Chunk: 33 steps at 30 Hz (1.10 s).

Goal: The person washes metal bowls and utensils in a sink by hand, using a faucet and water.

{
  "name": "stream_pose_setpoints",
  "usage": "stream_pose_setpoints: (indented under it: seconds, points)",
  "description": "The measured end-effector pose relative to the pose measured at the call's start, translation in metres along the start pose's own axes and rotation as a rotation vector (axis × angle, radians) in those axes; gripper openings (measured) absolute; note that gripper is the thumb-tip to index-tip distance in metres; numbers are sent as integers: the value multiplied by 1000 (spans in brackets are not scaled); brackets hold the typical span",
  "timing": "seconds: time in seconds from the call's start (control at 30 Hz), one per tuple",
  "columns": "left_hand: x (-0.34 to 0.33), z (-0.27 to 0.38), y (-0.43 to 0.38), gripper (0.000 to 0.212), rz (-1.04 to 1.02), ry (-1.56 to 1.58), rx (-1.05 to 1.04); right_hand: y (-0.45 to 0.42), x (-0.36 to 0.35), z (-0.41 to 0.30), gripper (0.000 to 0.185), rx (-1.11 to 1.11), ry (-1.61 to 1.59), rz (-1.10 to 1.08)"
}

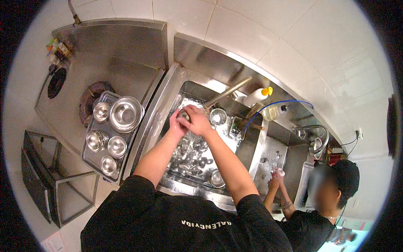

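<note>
My left hand point(177, 123) and my right hand point(197, 121) are both around a small round metal bowl point(184, 116), just below the spout of a metal faucet point(229, 91). They are over a stainless steel sink point(160, 132) holding water and many small metal pieces point(192, 157), too blurred to name. One metal bowl point(218, 117) sits in the sink right of my hands, another point(217, 178) near its front edge. To the left, a clear plastic tray point(91, 157) holds several metal bowls point(117, 146), some of them stacked.
The tray rests partly over a stove burner point(89, 94). Behind the sink stand a white pump bottle point(253, 97) and a clear bottle point(273, 112), near a blue hose point(267, 103). A co-worker point(315, 220) washes hands at the sink on the right. A metal frame point(59, 182) stands lower left.
</note>
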<state>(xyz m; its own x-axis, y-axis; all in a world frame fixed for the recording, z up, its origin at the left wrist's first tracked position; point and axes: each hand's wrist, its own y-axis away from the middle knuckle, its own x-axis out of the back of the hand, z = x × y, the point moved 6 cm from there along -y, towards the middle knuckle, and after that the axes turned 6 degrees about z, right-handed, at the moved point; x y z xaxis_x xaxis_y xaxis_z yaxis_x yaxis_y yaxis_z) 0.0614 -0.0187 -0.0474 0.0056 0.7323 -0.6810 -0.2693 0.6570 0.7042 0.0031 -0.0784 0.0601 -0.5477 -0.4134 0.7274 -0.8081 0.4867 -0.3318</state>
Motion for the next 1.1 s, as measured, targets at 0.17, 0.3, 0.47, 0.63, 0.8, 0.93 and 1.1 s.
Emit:
stream_pose_setpoints:
  seconds: [0.17,0.3,0.47,0.63,0.8,0.93,1.1]
  points:
    - [-13,-3,-7,50,-124,47,28,-18,-23,27,36,-221,44,-36]
    - [-25,-9,-5,46,-201,122,114,-25,-23,31,37,-387,164,-84]
    - [-41,-22,-17,38,-166,133,105,-20,5,32,38,-726,208,49]
    - [-55,-30,-37,40,-196,-372,-83,9,8,71,40,-1005,-43,363]
    - [-65,-26,-32,52,-292,-836,-562,39,-24,111,38,-1230,-718,620]
    - [-60,-25,-36,46,-37,-602,-19,37,14,44,31,-426,-4,715]
    - [-47,-27,-44,42,-137,-632,103,26,12,30,26,-203,-46,528]
